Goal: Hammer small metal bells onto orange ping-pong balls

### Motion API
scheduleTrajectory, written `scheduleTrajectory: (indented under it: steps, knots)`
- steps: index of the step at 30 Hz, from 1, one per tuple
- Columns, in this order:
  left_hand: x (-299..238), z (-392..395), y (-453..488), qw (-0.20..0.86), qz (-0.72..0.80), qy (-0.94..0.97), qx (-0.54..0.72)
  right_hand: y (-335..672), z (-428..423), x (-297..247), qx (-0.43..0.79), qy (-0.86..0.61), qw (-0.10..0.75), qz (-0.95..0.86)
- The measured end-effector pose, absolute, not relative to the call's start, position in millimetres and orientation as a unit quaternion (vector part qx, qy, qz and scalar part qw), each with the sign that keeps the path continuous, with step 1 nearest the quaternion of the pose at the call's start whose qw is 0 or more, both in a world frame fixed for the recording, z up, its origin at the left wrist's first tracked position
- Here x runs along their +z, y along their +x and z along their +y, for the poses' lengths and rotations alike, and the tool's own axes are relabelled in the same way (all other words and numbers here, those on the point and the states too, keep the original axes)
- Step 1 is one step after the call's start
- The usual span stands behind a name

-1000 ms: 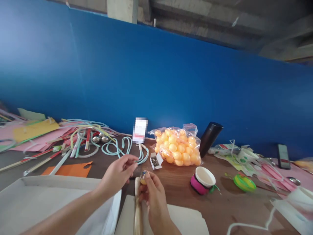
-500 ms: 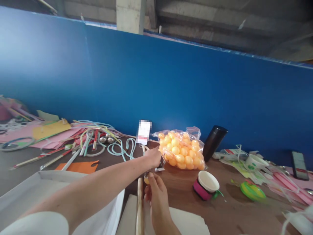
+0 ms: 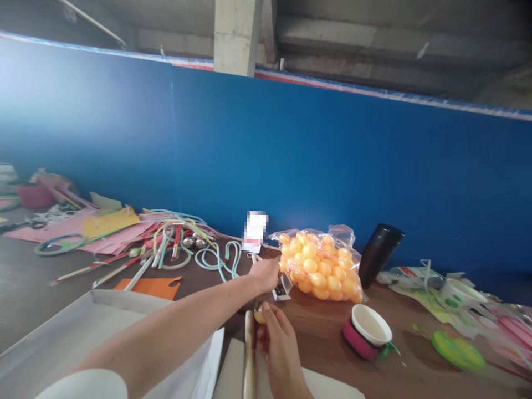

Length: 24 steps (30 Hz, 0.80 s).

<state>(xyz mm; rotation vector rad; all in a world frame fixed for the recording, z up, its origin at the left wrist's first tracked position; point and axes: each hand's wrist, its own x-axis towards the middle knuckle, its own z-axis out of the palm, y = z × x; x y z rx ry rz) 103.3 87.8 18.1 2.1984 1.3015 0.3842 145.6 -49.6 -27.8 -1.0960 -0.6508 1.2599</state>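
My left hand [image 3: 266, 275] is stretched forward across the brown table [image 3: 324, 327], fingers curled over a small open white box of dark pins [image 3: 282, 290]; whether it grips anything is hidden. My right hand [image 3: 279, 343] sits close to me, pinching a small orange ball [image 3: 259, 315] at the top end of a pale wooden stick [image 3: 248, 360]. Just right of the left hand lies a clear bag of orange balls [image 3: 320, 267].
A white tray [image 3: 62, 343] lies at the near left. Coloured straws, sticks and teal cords [image 3: 216, 257] clutter the far left by the blue wall. A black tumbler [image 3: 378, 255], a pink-and-white cup [image 3: 368, 332] and a green disc [image 3: 457, 349] stand to the right.
My left hand has reached from beside the right hand forward to the small pin box. The right hand stays on the ball and stick. The view has tilted up and left.
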Motion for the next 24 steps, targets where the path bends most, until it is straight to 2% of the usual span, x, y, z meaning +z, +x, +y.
scheduleTrajectory:
  steps: [13,21,24]
  knots:
    - [13.3,40.9,29.5,0.582,0.432,0.597,0.343,147.8,-49.9,-22.3,0.604,-0.403,0.644,-0.24]
    - [2.8,9.1,4.4,0.73,0.363,0.417,0.402,149.9,-51.4,-16.9,0.641,-0.355,0.645,-0.216]
    - [0.9,6.8,6.1,0.747,0.335,0.402,0.41,149.6,-50.1,-18.6,0.644,-0.352,0.642,-0.223]
